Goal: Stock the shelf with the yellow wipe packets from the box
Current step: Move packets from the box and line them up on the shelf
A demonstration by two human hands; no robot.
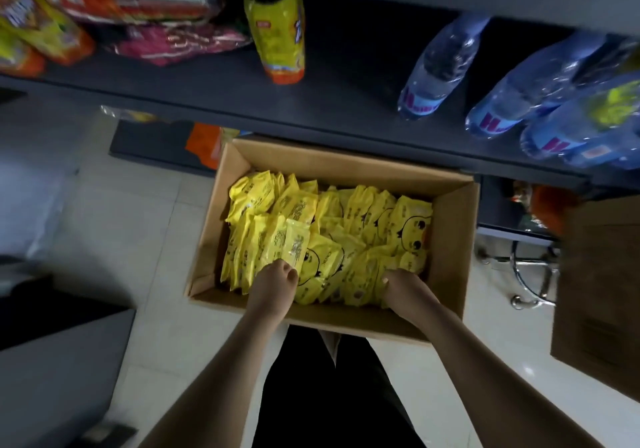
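Note:
An open cardboard box (pixel 450 239) sits on the floor below the dark shelf (pixel 221 87). It is filled with several yellow wipe packets (pixel 346 219) printed with a duck face. My left hand (pixel 272 288) reaches into the box's near left part and grips the lower end of a packet (pixel 289 239) standing upright. My right hand (pixel 403 290) is in the near right part, fingers curled down into the packets and partly hidden among them.
On the shelf lie snack bags (pixel 41 31) at the left, a yellow bag (pixel 277 31) in the middle and water bottles (pixel 436 66) at the right. A brown box (pixel 602 291) stands to the right, a metal stool base (pixel 530 274) behind it.

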